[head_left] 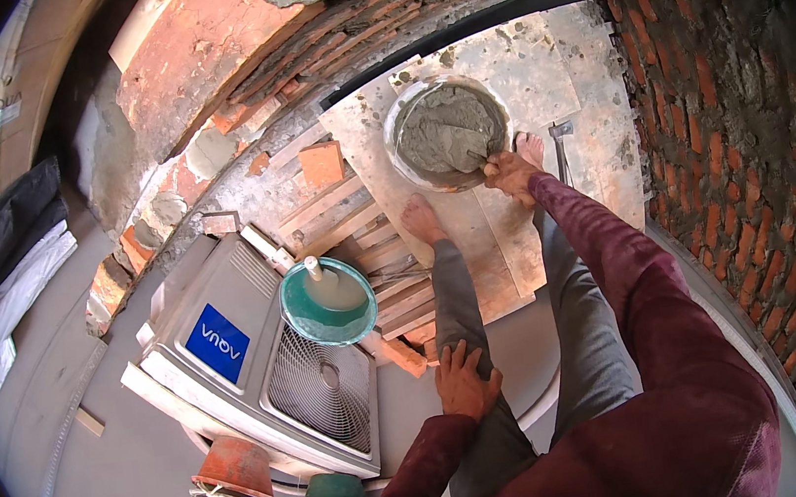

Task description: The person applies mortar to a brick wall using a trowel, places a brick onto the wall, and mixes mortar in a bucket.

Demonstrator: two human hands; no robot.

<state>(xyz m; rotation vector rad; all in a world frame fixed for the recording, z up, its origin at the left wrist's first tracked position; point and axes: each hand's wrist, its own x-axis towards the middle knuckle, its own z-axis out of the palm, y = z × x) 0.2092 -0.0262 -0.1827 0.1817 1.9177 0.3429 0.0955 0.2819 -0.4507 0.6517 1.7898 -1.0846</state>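
Head view: the right hand [513,179] is wrapped around the short handle of a trowel-like tool [491,169], its fingers curled closed on the grip at the near right edge of a round bucket [392,145]. Just beyond those fingers and to their left, the tool's far end lies in wet grey mortar [437,124], which hides its exact shape. The bucket stands on pale, spattered boards [515,65]. Right of the right fingers, near the foot, lies a hammer [559,131].

Well below and left of them, the left hand [469,381] rests on the grey trouser leg [460,305], its fingers spread apart on the cloth and pinching nothing. Left of these fingers sits a large white fan unit [237,268]; up and to their left, a teal basin [302,315] with cloudy liquid is on it. Farther down and left are a red bucket [231,468] and a dark green one [331,495]. An orange brick [322,163] lies on wooden slats left of the right fingers, and a rough brick wall [750,205] rises well to their right.
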